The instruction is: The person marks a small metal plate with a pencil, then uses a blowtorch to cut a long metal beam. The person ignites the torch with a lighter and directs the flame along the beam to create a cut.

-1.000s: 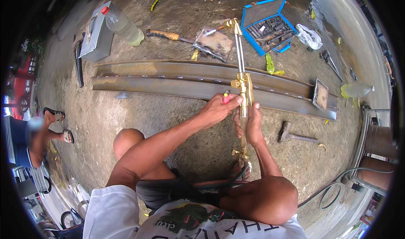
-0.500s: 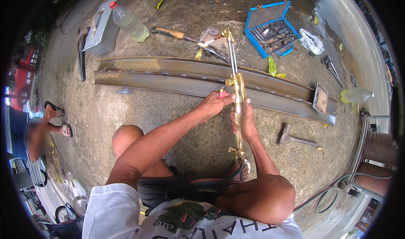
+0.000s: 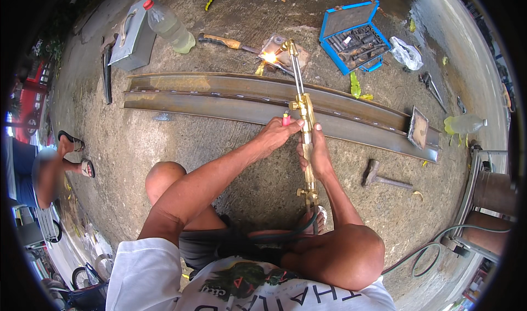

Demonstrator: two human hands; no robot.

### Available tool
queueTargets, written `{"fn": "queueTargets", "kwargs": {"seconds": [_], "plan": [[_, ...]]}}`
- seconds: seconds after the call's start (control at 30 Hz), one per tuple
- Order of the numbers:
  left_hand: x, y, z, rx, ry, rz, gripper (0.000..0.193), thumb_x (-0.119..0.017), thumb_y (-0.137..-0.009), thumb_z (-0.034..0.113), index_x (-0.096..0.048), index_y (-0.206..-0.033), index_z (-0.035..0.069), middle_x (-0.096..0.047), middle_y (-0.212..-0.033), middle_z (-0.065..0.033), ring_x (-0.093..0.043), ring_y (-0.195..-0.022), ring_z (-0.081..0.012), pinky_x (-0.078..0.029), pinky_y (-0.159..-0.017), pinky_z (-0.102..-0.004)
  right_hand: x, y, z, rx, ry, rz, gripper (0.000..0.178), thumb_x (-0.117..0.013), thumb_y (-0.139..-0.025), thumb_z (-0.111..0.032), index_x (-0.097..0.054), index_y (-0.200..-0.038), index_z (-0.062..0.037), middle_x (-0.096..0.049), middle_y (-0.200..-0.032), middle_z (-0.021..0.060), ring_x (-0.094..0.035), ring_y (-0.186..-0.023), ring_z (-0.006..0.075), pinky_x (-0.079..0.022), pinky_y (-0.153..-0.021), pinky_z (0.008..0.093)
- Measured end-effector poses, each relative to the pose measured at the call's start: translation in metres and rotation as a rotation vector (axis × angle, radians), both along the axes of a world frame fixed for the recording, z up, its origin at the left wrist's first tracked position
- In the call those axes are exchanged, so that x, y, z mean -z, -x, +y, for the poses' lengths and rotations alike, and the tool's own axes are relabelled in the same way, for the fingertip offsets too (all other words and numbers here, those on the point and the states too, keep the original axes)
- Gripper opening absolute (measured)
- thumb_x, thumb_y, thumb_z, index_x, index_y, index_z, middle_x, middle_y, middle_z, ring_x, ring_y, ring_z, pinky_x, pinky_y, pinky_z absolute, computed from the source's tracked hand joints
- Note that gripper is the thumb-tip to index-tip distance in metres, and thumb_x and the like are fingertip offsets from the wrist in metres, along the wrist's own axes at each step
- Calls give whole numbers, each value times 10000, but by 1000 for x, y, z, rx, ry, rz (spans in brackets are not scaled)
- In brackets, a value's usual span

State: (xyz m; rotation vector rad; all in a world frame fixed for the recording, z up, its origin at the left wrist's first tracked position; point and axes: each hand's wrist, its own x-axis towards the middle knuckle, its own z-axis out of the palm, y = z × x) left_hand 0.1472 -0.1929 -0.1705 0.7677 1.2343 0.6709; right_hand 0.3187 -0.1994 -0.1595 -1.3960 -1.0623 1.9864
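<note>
The brass torch [image 3: 303, 109] crosses over the steel beam [image 3: 214, 104]; beyond the beam, its flame [image 3: 269, 57] has just flared to a glare, suggesting stronger burning. At the beam's near side, the right hand [image 3: 318, 156] wraps the torch, the left hand [image 3: 273, 136] clutches a pink lighter [image 3: 286, 119].

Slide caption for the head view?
Right hand grips long brass torch with bright flame; left hand holds small pink lighter.

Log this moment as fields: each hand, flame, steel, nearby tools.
Right hand: wrapped around long brass torch
Left hand: holds small pink lighter, thumb at torch
Flame: bright yellow-white, by torch tip
Steel: long brown-grey beam, crosswise beneath torch
Nearby tools: steel-headed hammer, right; open blue metal tool case, beyond beam
</note>
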Motion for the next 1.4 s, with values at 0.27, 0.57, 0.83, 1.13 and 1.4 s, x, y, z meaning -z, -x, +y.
{"fn": "queueTargets", "kwargs": {"seconds": [0.27,0.57,0.83,1.13,1.4], "plan": [[-2,1,-1,-36,-4,-20,548,-635,-983,473,-640,-1329,49,-638,-1311,-116,-517,-1251,-220,-378,-1043,-399,1,4,2,-7,11,-25,686,-189,-1015,-682,-478,-969,-62,-453,-626,28,-399,-397,128,-365,-369,292],[0,2,-2,-60,-16,-6,535,-644,-979,475,-666,-1286,38,-654,-1202,-96,-529,-1124,-188,-396,-975,-387,-1,7,3,-6,11,-40,690,-187,-1017,-678,-481,-987,-55,-452,-629,25,-396,-402,118,-365,-372,288],[-1,3,-2,-66,-14,19,530,-653,-972,479,-675,-1280,49,-656,-1135,-78,-526,-1041,-173,-410,-919,-375,-3,9,3,-15,7,-54,685,-179,-1019,-674,-476,-981,-58,-452,-620,26,-394,-401,120,-368,-369,292],[3,2,-1,-83,6,2,532,-644,-981,460,-653,-1316,48,-656,-1229,-124,-534,-1143,-206,-396,-1000,-401,-3,10,4,-22,12,-78,671,-173,-1025,-657,-472,-967,-59,-447,-623,22,-395,-403,122,-373,-369,294],[4,3,-1,-95,9,-14,545,-653,-971,475,-658,-1301,41,-650,-1245,-139,-519,-1201,-226,-371,-1042,-418,-6,12,4,-16,-6,-94,672,-183,-1027,-653,-482,-965,-55,-450,-625,23,-401,-404,120,-379,-367,292]]}}
